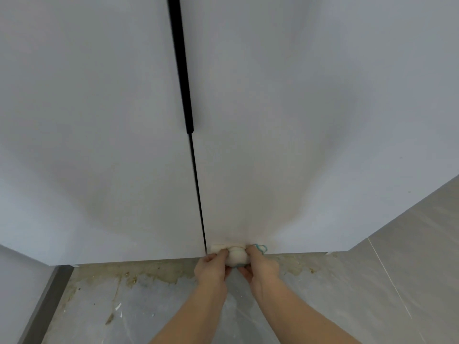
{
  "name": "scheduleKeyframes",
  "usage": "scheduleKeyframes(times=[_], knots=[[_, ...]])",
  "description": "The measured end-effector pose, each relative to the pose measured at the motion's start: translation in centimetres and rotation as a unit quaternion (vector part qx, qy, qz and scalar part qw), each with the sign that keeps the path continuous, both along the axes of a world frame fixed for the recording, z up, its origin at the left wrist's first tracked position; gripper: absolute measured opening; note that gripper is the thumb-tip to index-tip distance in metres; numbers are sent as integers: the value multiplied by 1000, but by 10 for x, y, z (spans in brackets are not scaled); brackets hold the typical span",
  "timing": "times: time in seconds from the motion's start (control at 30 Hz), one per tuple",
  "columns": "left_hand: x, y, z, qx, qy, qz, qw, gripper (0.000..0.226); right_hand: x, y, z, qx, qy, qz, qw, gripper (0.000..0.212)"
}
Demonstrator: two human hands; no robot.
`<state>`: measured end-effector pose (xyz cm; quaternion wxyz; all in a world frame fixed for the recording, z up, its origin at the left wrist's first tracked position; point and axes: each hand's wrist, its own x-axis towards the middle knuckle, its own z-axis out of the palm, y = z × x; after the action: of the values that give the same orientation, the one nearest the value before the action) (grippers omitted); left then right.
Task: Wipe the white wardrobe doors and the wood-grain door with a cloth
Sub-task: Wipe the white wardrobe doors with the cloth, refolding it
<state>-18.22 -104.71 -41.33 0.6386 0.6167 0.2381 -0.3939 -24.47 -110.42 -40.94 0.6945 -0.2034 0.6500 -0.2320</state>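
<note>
Both hands (212, 268) (262, 267) low, around cloth (236, 258)

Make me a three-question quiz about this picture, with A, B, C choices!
1. Where is the cloth?
A. at the door's top
B. at the bottom of the right white door
C. halfway up the door

2. What colour is the long handle?
A. black
B. red
C. gold

3. What are the left hand and right hand doing?
A. hanging empty
B. pointing up
C. both gripping the cloth

Answers:
1. B, the cloth sits at the door's lower edge.
2. A, the strip between the doors is black.
3. C, fingers of both hands curl round the cloth.
</note>
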Motion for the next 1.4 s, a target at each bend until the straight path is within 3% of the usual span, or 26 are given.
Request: scheduleKeyframes(times=[0.2,0.43,0.73,1.03,1.23,1.4], knots=[[-15,0,70,-42,-93,-19,995,23,-25,-3,73,-94,-71,-19,993,13],[-28,1,171,-83,-211,-36,973,23,-40,-3,163,-213,-104,-44,971,25],[-32,0,275,-118,-291,-60,948,26,-46,-11,258,-268,-163,-52,948,22],[-54,-11,374,-196,-418,-51,885,26,-64,-22,356,-377,-241,-44,893,19],[-67,-23,404,-222,-437,-58,870,30,-81,-34,393,-474,-207,-48,854,21],[-73,-34,401,-185,-465,-52,864,31,-79,-44,391,-520,-145,-41,841,22]])
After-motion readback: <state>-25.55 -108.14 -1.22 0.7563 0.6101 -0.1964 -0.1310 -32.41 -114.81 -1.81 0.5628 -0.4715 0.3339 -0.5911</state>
